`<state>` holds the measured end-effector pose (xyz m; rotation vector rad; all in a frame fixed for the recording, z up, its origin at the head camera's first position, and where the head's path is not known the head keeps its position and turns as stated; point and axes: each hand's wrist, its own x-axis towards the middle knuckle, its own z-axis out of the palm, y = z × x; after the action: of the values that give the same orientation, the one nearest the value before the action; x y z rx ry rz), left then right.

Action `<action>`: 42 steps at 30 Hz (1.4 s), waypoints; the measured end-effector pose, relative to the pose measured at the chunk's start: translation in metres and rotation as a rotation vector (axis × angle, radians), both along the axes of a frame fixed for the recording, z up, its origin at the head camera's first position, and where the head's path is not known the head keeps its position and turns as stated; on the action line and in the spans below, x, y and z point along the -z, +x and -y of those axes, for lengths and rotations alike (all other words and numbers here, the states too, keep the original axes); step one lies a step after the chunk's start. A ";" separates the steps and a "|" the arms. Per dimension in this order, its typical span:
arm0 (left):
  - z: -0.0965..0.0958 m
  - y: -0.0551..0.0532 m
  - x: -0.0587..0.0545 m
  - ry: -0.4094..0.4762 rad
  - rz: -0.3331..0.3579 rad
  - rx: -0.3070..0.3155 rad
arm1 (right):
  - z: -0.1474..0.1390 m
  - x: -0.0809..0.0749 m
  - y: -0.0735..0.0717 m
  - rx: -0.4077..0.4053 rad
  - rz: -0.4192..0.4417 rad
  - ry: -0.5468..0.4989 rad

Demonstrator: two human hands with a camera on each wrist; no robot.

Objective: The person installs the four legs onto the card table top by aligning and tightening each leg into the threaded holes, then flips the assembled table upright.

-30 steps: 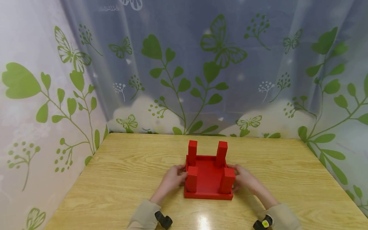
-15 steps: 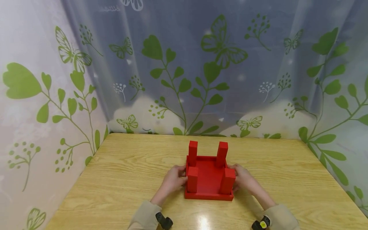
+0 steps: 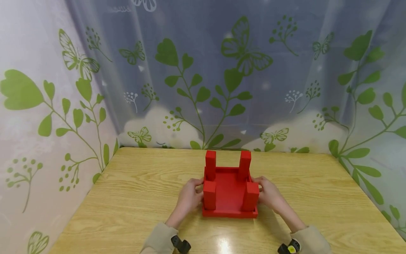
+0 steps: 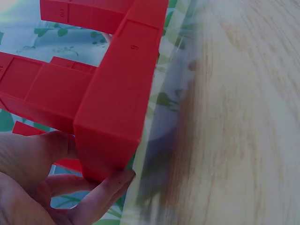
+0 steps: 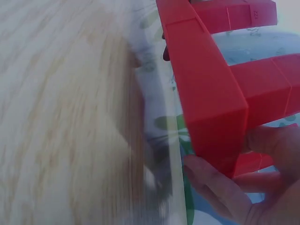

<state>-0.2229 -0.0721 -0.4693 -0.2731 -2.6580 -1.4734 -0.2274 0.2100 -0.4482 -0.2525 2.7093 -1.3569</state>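
Observation:
A red tray-like frame (image 3: 229, 192) has a low rim and several square posts standing up at its corners, much like a small upturned table. My left hand (image 3: 189, 194) grips its left side and my right hand (image 3: 269, 194) grips the right side. In the left wrist view, the thumb (image 4: 58, 145) lies against the red side while fingers (image 4: 105, 192) support the underside. The right wrist view has the same hold mirrored, with fingers (image 5: 211, 180) below the red edge (image 5: 206, 93). Small embossed numbers mark the red surfaces.
The wooden tabletop (image 3: 142, 183) spreads around the frame. Behind it hangs a blue-grey curtain (image 3: 196, 88) printed with green leaves and butterflies, continuing along both sides. A black strap with a small device (image 3: 180, 244) is on the left wrist, another (image 3: 289, 247) on the right.
Between half a second ago and now, the red frame has risen slightly in the head view, with both hands moving along with it.

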 end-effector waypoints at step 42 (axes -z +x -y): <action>0.021 0.003 -0.049 0.596 0.339 0.138 | -0.010 -0.009 0.017 -0.194 -0.776 -0.338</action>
<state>-0.2198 -0.0929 -0.4206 -0.1679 -2.2919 -2.4503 -0.2109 0.2199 -0.4390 -1.2723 2.8330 -1.9531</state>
